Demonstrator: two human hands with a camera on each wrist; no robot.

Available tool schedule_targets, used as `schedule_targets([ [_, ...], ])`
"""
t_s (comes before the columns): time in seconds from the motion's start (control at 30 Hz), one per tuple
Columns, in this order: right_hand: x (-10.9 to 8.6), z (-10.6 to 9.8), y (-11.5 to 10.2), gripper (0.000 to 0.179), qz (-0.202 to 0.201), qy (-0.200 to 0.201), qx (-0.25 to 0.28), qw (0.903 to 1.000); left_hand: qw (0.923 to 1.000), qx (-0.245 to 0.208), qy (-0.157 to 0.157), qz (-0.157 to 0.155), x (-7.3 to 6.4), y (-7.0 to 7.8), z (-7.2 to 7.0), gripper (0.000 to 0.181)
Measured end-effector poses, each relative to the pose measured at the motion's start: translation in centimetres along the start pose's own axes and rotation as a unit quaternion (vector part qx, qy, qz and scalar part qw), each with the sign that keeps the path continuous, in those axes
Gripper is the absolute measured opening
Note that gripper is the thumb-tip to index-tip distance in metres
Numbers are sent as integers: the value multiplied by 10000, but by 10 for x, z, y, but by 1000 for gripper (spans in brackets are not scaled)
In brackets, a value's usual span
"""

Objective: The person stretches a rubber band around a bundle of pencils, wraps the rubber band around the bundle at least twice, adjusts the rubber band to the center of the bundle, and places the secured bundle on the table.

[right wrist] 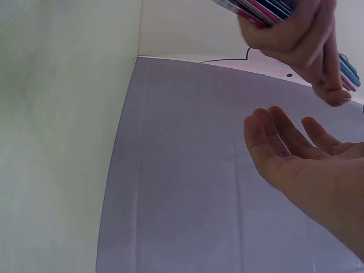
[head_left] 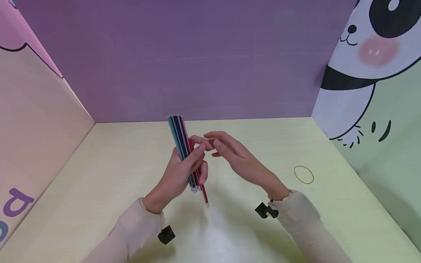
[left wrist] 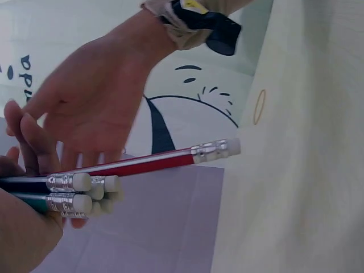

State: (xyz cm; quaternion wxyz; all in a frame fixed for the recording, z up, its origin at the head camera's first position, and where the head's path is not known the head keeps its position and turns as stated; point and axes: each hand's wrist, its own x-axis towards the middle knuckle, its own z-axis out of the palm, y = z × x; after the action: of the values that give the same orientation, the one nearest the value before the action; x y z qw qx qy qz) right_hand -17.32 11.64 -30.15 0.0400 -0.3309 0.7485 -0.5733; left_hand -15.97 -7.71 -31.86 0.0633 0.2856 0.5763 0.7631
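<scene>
A bundle of pencils (head_left: 179, 135), blue, teal, dark and red, is gripped in my left hand (head_left: 175, 171) above the table. One red pencil (left wrist: 142, 165) sticks out lower than the others, its white eraser end pointing down toward the table. In the left wrist view the remaining white erasers (left wrist: 83, 182) cluster together. My right hand (head_left: 241, 160) hovers just right of the bundle, fingers loosely bent and holding nothing. Its fingertips come close to the left fingers; whether they touch is unclear in the head view, while the right wrist view shows a gap.
A thin yellow rubber band (head_left: 313, 178) lies on the pale table (head_left: 108, 175), to the right of my right forearm. A purple panel (head_left: 197, 73) stands behind the table, with printed panels at the left (head_left: 39, 120) and right (head_left: 388, 120).
</scene>
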Motion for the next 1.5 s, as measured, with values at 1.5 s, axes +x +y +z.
schedule_targets([
  [1.5, 6, 30, 13, 52, 502, 1863, 3761, 9063, 9930, -134, 760, 894, 36, -1, 49, 21],
])
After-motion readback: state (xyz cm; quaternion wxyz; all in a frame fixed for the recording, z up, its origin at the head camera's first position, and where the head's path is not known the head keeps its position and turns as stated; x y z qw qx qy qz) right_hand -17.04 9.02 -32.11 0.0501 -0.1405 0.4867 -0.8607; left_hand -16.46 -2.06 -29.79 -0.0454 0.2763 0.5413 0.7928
